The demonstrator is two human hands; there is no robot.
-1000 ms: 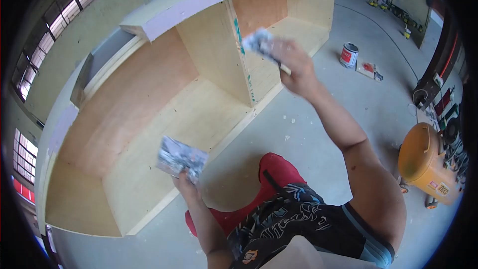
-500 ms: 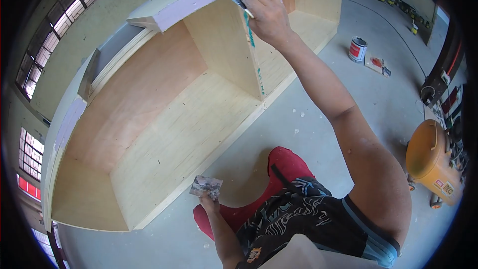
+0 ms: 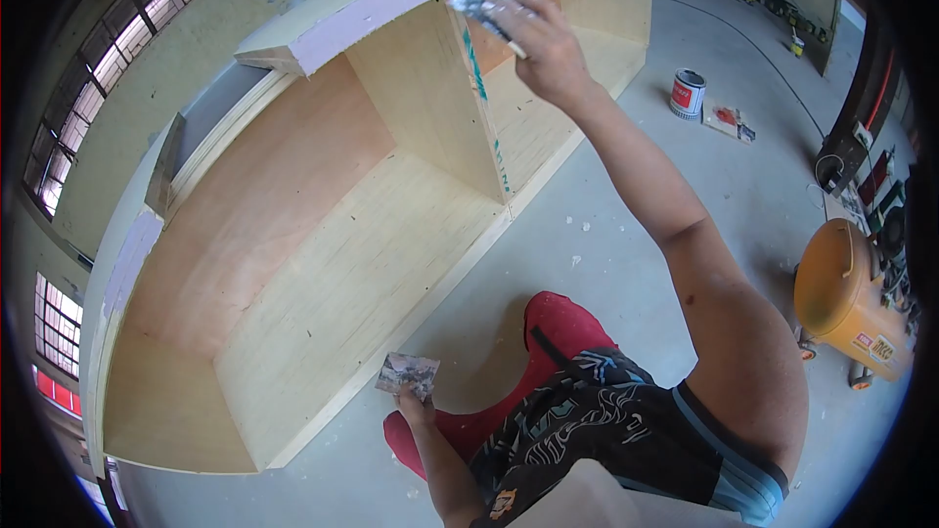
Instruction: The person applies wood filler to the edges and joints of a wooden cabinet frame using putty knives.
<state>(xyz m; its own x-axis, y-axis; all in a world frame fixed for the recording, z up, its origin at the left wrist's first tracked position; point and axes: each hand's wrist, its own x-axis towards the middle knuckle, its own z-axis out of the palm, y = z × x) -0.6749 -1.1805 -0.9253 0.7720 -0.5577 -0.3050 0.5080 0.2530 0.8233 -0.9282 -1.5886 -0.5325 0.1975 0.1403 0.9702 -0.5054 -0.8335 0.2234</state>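
My right hand (image 3: 550, 51) is closed on a putty spreader (image 3: 487, 2), a flat blade smeared with grey-white filler, with filler on the fingers too. The blade is in front of the curved top edge of a plywood cabinet (image 3: 430, 108), near the top of its divider; whether it touches cannot be made out. A band of lilac filler (image 3: 381, 12) covers part of that edge. Low by my knee, my left hand (image 3: 415, 405) grips a small square plate (image 3: 408, 374) with smeared filler on its face. The fingers under the plate are partly hidden.
On the grey floor (image 3: 606, 205) to the right are an opened paint can (image 3: 688, 95) and a small stained board (image 3: 729, 121). An orange air compressor (image 3: 846, 293) on wheels stands at the far right. Barred windows (image 3: 93, 108) line the left wall.
My right hand and the spreader have come away from the lilac edge, moving slightly right and down. More lilac filler shows there. The left hand stays nearly still, and the view has shifted slightly.
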